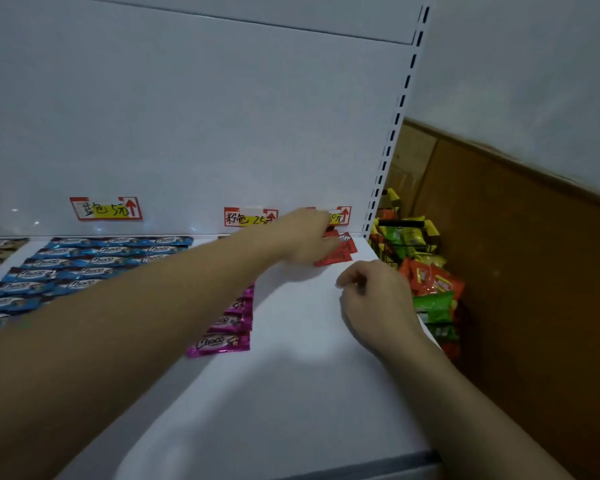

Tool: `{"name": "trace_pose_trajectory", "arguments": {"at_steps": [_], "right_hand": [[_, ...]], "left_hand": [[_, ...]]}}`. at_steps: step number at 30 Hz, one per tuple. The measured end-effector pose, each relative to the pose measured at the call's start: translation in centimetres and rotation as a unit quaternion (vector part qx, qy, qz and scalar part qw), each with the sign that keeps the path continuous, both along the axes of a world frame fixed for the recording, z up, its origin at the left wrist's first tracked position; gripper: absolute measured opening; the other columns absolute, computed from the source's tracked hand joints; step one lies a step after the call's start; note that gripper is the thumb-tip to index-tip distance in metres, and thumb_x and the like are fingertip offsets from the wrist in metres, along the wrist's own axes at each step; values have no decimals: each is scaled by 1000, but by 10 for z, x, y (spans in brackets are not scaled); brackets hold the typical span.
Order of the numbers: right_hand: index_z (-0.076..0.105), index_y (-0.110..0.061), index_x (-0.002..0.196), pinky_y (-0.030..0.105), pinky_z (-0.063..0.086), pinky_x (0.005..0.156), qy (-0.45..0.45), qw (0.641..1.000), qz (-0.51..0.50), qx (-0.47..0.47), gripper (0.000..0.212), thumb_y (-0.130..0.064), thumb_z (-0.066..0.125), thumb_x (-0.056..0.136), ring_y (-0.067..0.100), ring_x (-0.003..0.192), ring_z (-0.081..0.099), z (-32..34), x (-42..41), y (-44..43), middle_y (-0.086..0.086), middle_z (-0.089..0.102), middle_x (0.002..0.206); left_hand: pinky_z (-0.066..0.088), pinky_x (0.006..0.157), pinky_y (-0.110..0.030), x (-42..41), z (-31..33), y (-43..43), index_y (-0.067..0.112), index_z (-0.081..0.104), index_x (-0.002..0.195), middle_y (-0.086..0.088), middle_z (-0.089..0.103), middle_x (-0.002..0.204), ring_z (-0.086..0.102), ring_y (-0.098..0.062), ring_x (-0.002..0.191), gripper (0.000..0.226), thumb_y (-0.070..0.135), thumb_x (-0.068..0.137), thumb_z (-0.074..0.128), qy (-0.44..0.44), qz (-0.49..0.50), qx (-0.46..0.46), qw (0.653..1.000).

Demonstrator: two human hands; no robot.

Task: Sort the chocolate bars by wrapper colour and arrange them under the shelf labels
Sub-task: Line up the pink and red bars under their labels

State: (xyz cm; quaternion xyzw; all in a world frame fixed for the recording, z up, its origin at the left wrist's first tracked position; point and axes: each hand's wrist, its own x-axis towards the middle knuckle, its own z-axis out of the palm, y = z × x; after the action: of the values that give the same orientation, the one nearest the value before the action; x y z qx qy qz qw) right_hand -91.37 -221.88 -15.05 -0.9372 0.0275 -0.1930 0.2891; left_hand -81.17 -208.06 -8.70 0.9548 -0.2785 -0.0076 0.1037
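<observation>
Head view | left hand (305, 239) curled onto red bars (340, 253) at shelf (309, 382) back right corner, under rightmost label (342, 216) | right hand (374, 299) loosely curled, empty, by right edge | pink bars (229, 327) mid-shelf | blue bars (84, 268) left

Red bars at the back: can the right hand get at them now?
Probably yes. The right hand is just in front of the red bars with bare shelf between; the left hand covers only their left part.

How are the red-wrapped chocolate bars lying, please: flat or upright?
Flat: the red-wrapped chocolate bars lie overlapping on the white metal shelf.
</observation>
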Motion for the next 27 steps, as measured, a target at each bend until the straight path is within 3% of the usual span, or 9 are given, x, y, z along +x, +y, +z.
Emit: {"name": "trace_pose_trajectory", "arguments": {"at_steps": [3,5,12,15,17,20,22,24,27], "right_hand": [[74,-20,83,27,50,72,-7,999,-10,42,23,-5,56,86,7,81,59,2,1,-5,-8,69,88],[72,-21,80,25,48,67,-8,999,2,47,23,-5,56,85,6,80,59,2,0,-5,-10,67,86],[70,-23,77,17,43,63,-13,998,18,58,24,-4,57,85,6,78,59,3,-1,-3,-11,67,84],[68,-23,73,20,45,64,-33,997,5,75,25,-4,56,84,5,79,60,5,-2,-3,-13,67,82],[67,-23,71,24,48,65,-40,995,-15,86,25,-6,55,85,4,79,60,7,-4,-3,-14,66,80],[68,-22,71,30,52,66,-58,993,-40,95,24,-9,56,86,7,75,59,9,-8,-6,-10,66,77],[68,-21,71,32,53,66,-80,990,-49,101,22,-10,57,86,9,74,59,10,-9,-7,-8,66,75],[68,-22,72,34,53,66,-98,987,-57,110,21,-11,58,86,9,74,59,9,-10,-8,-7,65,75],[67,-24,71,37,55,66,-115,983,-68,127,21,-11,58,85,9,74,59,8,-9,-7,-10,65,74]], "left_hand": [[44,93,-46,9,-29,-23,13,52,127,-11,49,129,45,-30,120,56,59,98,41,-52,24,26,998],[40,100,-50,9,-41,-30,11,45,138,-14,40,139,36,-32,129,64,61,99,36,-94,42,71,992],[33,107,-54,5,-44,-34,10,40,136,-16,34,140,30,-34,132,58,56,101,36,-29,63,51,996],[32,106,-53,2,-46,-35,10,38,134,-17,36,140,31,-36,130,48,46,102,38,-29,58,43,997],[32,107,-55,1,-45,-36,11,36,138,-18,36,142,31,-37,133,53,50,102,39,-25,59,38,997],[39,103,-54,1,-44,-37,9,37,141,-19,39,141,35,-37,132,60,54,102,40,-24,50,33,998],[46,92,-47,2,-45,-38,7,44,134,-19,51,130,48,-34,119,52,49,103,41,-38,32,30,998],[44,76,-40,1,-47,-39,7,48,127,-16,60,117,54,-29,99,45,44,105,40,-76,25,27,996],[37,67,-37,-3,-46,-39,9,51,122,-13,63,109,48,-24,84,38,40,106,38,-125,32,44,991]]}}
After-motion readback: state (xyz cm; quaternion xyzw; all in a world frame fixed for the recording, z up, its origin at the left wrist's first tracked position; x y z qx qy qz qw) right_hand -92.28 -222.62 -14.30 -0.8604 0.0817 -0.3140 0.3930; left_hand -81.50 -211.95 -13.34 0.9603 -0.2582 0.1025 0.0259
